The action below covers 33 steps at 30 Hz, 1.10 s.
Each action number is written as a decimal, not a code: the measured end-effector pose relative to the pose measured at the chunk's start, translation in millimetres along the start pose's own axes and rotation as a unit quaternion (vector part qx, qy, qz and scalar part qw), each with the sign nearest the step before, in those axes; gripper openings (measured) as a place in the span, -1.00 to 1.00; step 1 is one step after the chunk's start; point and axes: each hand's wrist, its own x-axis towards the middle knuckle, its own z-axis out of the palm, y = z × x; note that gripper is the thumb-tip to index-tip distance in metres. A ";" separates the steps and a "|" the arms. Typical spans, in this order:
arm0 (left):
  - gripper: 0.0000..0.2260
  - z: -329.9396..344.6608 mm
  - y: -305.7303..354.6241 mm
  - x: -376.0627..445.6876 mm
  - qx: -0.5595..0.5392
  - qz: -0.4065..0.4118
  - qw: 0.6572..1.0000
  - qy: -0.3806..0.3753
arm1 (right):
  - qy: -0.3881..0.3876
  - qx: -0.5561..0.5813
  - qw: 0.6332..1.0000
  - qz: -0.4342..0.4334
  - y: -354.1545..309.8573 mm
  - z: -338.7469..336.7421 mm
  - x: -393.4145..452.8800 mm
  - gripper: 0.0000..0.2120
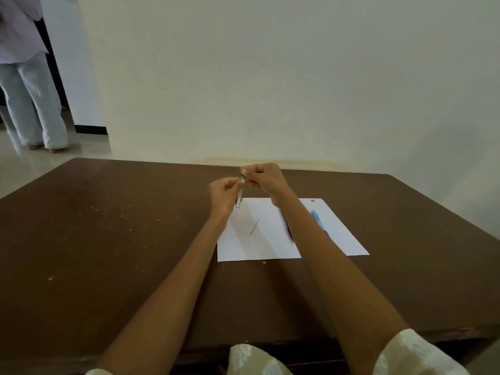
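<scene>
Both my hands are raised above the far part of a brown table [108,239]. My left hand [223,192] grips a thin clear tube with a teal tip, a pen-like thing [239,200], which hangs down below my fingers. My right hand [263,178] pinches its teal top end, right against my left fingers. Below them lies a white sheet of paper [259,247]. A thin dark needle-like refill [254,226] rests on the sheet.
A blue pen-like part [319,221] lies on the paper, half hidden by my right forearm, with a dark piece [290,234] beside it. A tiny dark bit [312,200] sits near the sheet's far right corner. A person [29,90] stands at the far left. A cream wall backs the table.
</scene>
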 end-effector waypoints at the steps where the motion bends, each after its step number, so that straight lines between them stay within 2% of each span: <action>1: -0.80 -0.4 -0.1 0.2 0.000 0.000 1.000 0.001 | -0.002 -0.001 1.000 -0.001 -0.2 -0.1 -0.1 -0.76; 9: -0.84 -1.0 0.5 -2.8 -0.001 -0.006 1.000 -0.010 | 0.009 -0.021 1.000 0.005 7.6 -2.1 -1.0 -0.79; 16: -0.83 -2.5 1.3 -1.6 -0.008 -0.021 1.000 -0.013 | -0.019 -0.019 0.999 0.025 4.1 -2.0 -5.2 -0.76; 23: -0.88 -11.3 -0.8 -0.6 -0.006 -0.046 0.997 -0.061 | -0.051 -0.057 0.996 0.037 7.2 -1.4 -7.9 -0.78; 28: -0.94 -14.0 -1.9 -1.3 -0.025 -0.047 0.997 -0.059 | -0.089 -0.025 0.994 0.065 7.3 -3.2 -7.5 -0.76; 33: -0.83 -16.6 -6.3 0.1 0.008 -0.040 0.998 -0.055 | -0.074 -0.032 0.994 0.076 8.4 1.4 -5.1 -0.76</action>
